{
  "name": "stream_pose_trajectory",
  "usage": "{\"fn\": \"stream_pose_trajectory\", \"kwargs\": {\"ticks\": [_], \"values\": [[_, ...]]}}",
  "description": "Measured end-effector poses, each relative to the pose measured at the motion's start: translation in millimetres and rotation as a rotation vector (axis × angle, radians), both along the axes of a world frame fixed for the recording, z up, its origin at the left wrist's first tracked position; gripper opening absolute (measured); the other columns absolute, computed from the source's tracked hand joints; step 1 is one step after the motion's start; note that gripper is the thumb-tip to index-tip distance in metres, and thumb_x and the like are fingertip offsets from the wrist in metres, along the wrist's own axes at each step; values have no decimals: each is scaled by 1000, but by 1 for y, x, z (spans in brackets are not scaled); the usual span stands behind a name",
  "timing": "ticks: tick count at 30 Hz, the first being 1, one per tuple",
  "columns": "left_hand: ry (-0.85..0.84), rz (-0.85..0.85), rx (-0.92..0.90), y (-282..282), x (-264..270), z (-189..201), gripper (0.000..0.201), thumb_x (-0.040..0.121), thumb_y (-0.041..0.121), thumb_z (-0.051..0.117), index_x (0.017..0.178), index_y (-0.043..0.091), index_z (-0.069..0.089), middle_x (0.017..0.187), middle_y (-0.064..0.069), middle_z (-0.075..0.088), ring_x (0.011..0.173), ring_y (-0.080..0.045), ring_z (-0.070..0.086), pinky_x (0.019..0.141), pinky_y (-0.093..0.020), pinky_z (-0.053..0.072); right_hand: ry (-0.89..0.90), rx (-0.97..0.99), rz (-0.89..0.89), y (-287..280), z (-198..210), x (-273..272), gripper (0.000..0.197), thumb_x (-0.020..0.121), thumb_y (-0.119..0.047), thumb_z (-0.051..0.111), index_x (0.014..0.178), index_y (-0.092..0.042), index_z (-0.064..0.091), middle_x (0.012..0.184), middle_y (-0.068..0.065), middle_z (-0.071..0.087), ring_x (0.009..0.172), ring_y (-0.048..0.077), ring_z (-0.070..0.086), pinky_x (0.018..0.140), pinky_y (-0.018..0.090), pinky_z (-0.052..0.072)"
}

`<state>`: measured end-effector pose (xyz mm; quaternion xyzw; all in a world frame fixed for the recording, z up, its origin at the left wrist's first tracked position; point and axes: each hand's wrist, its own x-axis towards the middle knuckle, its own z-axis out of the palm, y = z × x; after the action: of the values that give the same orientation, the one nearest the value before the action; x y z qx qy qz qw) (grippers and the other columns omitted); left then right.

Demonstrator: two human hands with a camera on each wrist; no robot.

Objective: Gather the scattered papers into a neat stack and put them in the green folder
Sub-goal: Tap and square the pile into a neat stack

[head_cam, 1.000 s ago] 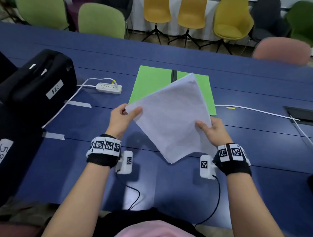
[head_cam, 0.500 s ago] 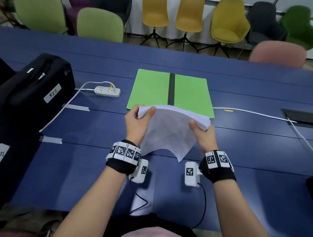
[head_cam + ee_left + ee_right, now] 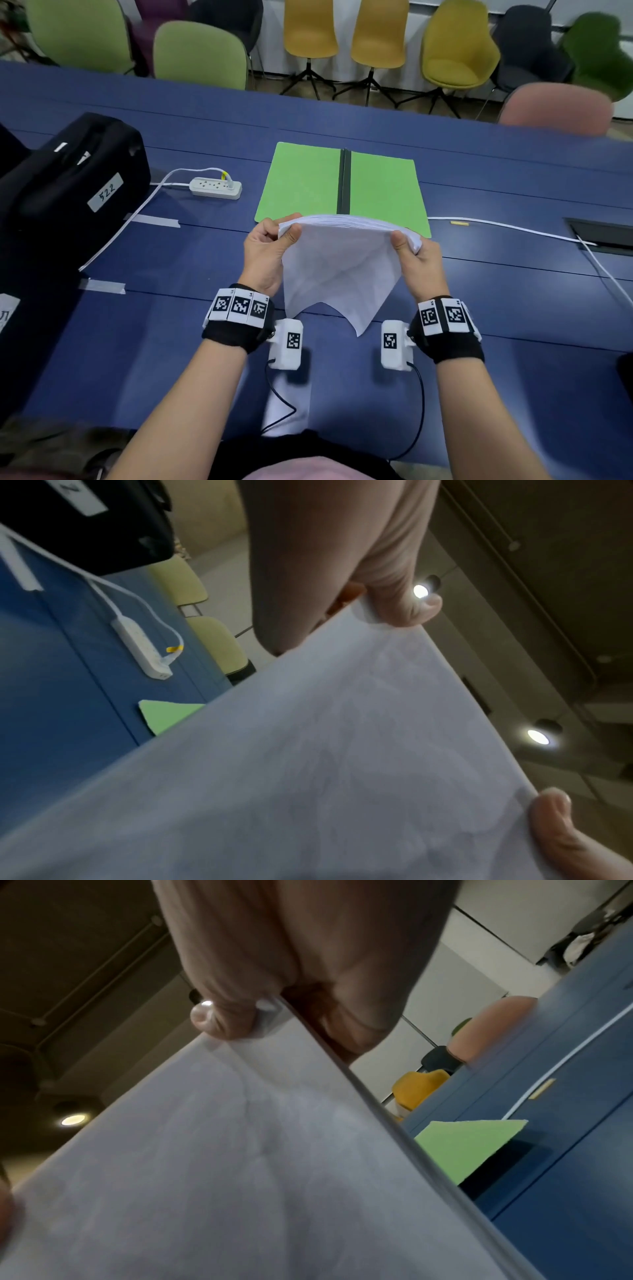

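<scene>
A stack of white papers (image 3: 339, 267) hangs in the air over the blue table, tipped so its lower corner points toward me. My left hand (image 3: 270, 246) pinches its left top corner and my right hand (image 3: 416, 255) pinches the right top corner. Just beyond the stack, the green folder (image 3: 308, 181) lies open and flat, a dark spine down its middle. In the left wrist view the thumb presses the papers (image 3: 308, 764), with a folder corner (image 3: 164, 715) behind. The right wrist view shows the papers (image 3: 205, 1164) edge-on and a folder corner (image 3: 469, 1142).
A black case (image 3: 68, 185) labelled 522 sits at the left. A white power strip (image 3: 215, 187) and its cable lie left of the folder. Another white cable (image 3: 513, 229) runs right to a table hatch (image 3: 603, 236). Chairs line the far side.
The stack was tilted up and fanned wide; both hands have drawn closer together and lowered it toward me, so the folder's whole surface now shows behind it.
</scene>
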<state>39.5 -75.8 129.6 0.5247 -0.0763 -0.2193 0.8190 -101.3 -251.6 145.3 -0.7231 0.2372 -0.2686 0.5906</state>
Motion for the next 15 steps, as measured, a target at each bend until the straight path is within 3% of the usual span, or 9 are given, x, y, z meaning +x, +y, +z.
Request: {"fn": "stream_pose_trajectory", "kwargs": {"ticks": [2, 3, 5, 7, 9, 10, 12, 14, 15], "values": [[12, -23, -28, 1, 2, -1, 55, 88, -10, 53, 44, 22, 46, 98, -6, 67, 84, -1, 71, 68, -23, 54, 35, 66, 75, 0, 1, -3, 15, 85, -33, 63, 70, -29, 65, 66, -16, 56, 55, -3, 47, 60, 13, 41], [3, -34, -22, -1, 3, 0, 54, 88, -10, 53, 46, 22, 46, 97, -6, 67, 82, -3, 71, 66, -22, 54, 71, 99, 119, -2, -1, -2, 9, 84, -29, 66, 91, -23, 68, 78, -11, 63, 61, -4, 56, 68, 15, 47], [-38, -67, 21, -6, 2, 6, 44, 86, -13, 55, 56, 16, 39, 95, -7, 66, 74, -7, 70, 65, -21, 54, 152, 114, 122, -2, -3, 3, 20, 88, -18, 64, 108, -12, 63, 86, -9, 65, 68, -5, 63, 74, 20, 50], [-88, -77, 76, -12, 1, 15, 41, 82, -12, 62, 62, 14, 37, 90, -4, 66, 72, -11, 68, 70, -24, 54, 133, 103, 30, 2, 2, 9, 32, 85, -29, 68, 98, -1, 61, 82, -1, 62, 74, 12, 60, 74, 28, 46], [-181, -95, 157, -13, 3, 27, 27, 77, -3, 72, 70, 15, 54, 93, 1, 68, 85, -15, 66, 80, -26, 53, 18, 64, -8, 7, 8, 8, 69, 75, -49, 71, 83, 17, 54, 75, 8, 50, 72, 19, 44, 68, 31, 36], [-233, -114, 188, -11, 4, 33, 20, 74, 3, 75, 78, 17, 62, 100, 3, 70, 96, -16, 66, 86, -26, 52, -11, 39, -12, 8, 11, 6, 74, 73, -53, 70, 78, 19, 51, 75, 8, 45, 70, 20, 38, 66, 31, 32], [-288, -162, 207, -5, 6, 39, 22, 76, 7, 76, 94, 17, 67, 109, 4, 71, 103, -11, 65, 86, -21, 51, -19, 51, 8, 7, 13, 0, 59, 79, -42, 69, 67, 13, 52, 66, 6, 43, 63, 16, 36, 61, 26, 30], [-305, -202, 235, -3, 2, 35, 22, 80, 5, 72, 99, 13, 66, 99, 4, 70, 86, -4, 65, 76, -15, 51, 16, 49, 22, 3, 10, -3, 27, 86, -20, 68, 63, -8, 60, 55, -11, 54, 51, 6, 45, 54, 19, 38], [-306, -201, 270, -2, -2, 30, 19, 81, 6, 72, 98, 14, 67, 91, 5, 70, 77, -1, 64, 71, -14, 50, 36, 41, 60, 3, 6, -4, 13, 86, -14, 68, 73, -17, 66, 56, -17, 62, 53, -1, 51, 56, 15, 44]]}}
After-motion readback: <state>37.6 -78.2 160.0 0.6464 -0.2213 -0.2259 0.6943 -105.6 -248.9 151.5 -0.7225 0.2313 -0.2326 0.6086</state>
